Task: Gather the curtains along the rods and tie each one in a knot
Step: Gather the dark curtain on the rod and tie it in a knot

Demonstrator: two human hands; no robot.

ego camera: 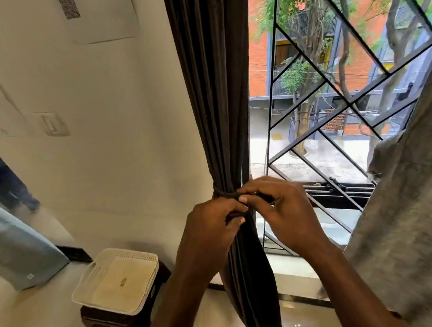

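Dark brown gathered curtain hangs beside the black-barred window, its dark tie band pinched between the left hand and right hand. White plastic tray tops a dark wooden stool at 8 o'clock of the hands.

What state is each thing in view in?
dark curtain: gathered into a bundle, cinched at mid-height
band: wrapped round the dark curtain, ends in both hands, no finished knot visible
left hand: pinches the band
right hand: pinches the band
grey curtain: hangs loose, no knot in view
tray: upright on the stool
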